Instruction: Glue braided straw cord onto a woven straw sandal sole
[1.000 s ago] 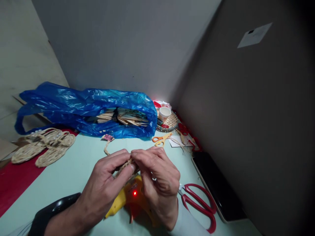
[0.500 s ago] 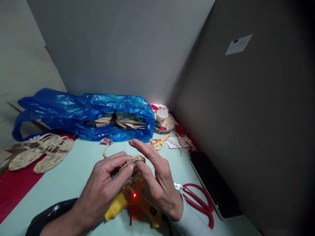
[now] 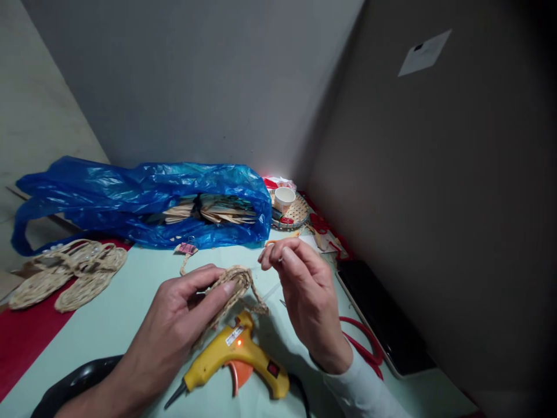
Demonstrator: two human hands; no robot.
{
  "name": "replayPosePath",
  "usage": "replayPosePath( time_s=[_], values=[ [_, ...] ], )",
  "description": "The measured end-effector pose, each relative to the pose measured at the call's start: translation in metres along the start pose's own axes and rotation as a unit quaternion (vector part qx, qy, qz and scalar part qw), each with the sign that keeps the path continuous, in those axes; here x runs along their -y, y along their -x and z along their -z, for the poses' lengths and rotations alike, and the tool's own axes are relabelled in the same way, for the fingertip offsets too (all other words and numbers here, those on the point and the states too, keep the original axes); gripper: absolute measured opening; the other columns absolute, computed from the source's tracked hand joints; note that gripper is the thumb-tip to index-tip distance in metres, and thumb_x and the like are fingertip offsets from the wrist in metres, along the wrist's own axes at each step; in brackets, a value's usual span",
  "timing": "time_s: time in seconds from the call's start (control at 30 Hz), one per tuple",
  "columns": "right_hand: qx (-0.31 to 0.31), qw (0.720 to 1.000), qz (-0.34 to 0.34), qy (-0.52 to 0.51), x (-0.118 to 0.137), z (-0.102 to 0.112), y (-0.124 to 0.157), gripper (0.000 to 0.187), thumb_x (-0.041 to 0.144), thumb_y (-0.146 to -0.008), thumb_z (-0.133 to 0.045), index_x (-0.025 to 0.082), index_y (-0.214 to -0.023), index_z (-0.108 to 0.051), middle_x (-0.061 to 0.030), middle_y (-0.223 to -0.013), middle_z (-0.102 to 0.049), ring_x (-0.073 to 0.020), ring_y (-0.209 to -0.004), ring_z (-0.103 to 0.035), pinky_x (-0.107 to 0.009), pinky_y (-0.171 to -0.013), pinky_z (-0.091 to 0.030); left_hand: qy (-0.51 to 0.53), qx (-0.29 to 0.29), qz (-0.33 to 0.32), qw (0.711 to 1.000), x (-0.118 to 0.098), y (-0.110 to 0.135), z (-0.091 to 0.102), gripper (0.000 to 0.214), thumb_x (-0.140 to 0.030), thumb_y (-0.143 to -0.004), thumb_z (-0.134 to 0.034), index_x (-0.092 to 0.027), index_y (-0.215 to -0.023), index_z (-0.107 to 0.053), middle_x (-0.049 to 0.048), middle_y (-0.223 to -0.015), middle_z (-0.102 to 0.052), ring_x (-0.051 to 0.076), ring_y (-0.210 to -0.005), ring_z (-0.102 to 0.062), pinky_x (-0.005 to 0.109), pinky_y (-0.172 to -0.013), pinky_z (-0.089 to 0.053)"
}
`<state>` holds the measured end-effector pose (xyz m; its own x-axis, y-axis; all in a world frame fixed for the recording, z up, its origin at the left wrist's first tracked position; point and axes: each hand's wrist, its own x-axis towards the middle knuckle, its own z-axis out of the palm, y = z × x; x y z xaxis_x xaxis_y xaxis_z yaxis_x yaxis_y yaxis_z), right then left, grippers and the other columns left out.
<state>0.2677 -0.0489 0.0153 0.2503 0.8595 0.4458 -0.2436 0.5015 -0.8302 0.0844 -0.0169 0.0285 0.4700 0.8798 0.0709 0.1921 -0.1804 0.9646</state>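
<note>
My left hand (image 3: 185, 307) is closed around a woven straw sole (image 3: 237, 284), thumb pressed on its top face. From the sole's right end a short braided straw strand (image 3: 260, 306) hangs in a loop. My right hand (image 3: 307, 290) is raised to the right of the sole, apart from it, with thumb and fingertips pinched together. Whatever is between those fingertips, if anything, is too small to tell. Below both hands a yellow glue gun (image 3: 237, 351) with an orange trigger lies on the table, its small light lit and nozzle toward the lower left.
Two straw sandals (image 3: 72, 270) lie at the left on red cloth. A blue plastic bag (image 3: 130, 203) with straw bundles lies behind. Further right are a basket (image 3: 300, 212) with a white cup (image 3: 285, 198), red-handled scissors (image 3: 363, 342) partly behind my right arm, and a black tablet-like device (image 3: 387, 319).
My right hand has left the sole and moved right, its fingers now pinched. The sole and its hanging strand are more exposed. My left hand keeps its hold.
</note>
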Motion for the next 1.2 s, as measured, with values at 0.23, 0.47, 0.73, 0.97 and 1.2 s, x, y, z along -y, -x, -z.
replayPosePath(
  time_s=[0.23,0.47,0.73,0.97,1.2],
  values=[
    [-0.018,1.0,-0.018,0.0,0.008,0.005,-0.004,0.035,0.039,-0.107,-0.058,0.024,-0.077,-0.053,0.0085,-0.064,-0.037,-0.0098,-0.052,-0.035,-0.023,-0.05,-0.034,-0.022,-0.065,0.037,0.997,0.006,-0.006,0.01,0.035,-0.059,-0.089,-0.072,-0.025,-0.083,-0.075,-0.0011,-0.081,-0.07,0.018,-0.076,-0.058,0.023,-0.064,-0.048],
    [0.033,0.987,0.0,0.157,0.011,0.001,0.001,0.019,0.018,-0.097,-0.07,0.02,-0.078,-0.069,0.0041,-0.071,-0.063,-0.0115,-0.069,-0.056,-0.025,-0.066,-0.043,-0.026,-0.053,-0.005,0.998,0.0,-0.004,0.004,0.031,-0.055,-0.089,-0.072,-0.026,-0.082,-0.079,-0.0007,-0.075,-0.072,0.019,-0.072,-0.065,0.021,-0.052,-0.045],
    [0.156,0.964,-0.011,0.214,0.015,0.001,-0.004,0.011,0.02,-0.101,-0.07,0.018,-0.104,-0.081,-0.0026,-0.101,-0.078,-0.0158,-0.095,-0.068,-0.028,-0.089,-0.051,-0.064,-0.035,-0.08,0.994,0.004,0.001,0.001,0.022,-0.047,-0.094,-0.069,-0.031,-0.089,-0.084,-0.0024,-0.073,-0.073,0.017,-0.071,-0.067,0.022,-0.066,-0.055],
    [0.114,0.979,0.005,0.167,0.006,-0.003,0.001,0.008,0.015,-0.095,-0.075,0.016,-0.094,-0.083,-0.0031,-0.089,-0.077,-0.0158,-0.085,-0.068,-0.027,-0.081,-0.052,-0.125,-0.071,-0.212,0.967,0.003,0.001,0.002,0.017,-0.026,-0.092,-0.067,-0.035,-0.089,-0.082,-0.0078,-0.075,-0.075,0.011,-0.069,-0.072,0.014,-0.064,-0.055],
    [0.073,0.97,0.08,0.22,-0.002,-0.017,0.018,0.014,0.012,-0.099,-0.063,0.016,-0.089,-0.072,-0.0036,-0.087,-0.069,-0.0175,-0.086,-0.063,-0.031,-0.079,-0.049,-0.202,-0.104,-0.312,0.922,0.009,0.002,0.0,0.024,-0.013,-0.095,-0.06,-0.033,-0.098,-0.073,-0.0086,-0.081,-0.075,0.009,-0.076,-0.074,0.012,-0.068,-0.055]
  ],
)
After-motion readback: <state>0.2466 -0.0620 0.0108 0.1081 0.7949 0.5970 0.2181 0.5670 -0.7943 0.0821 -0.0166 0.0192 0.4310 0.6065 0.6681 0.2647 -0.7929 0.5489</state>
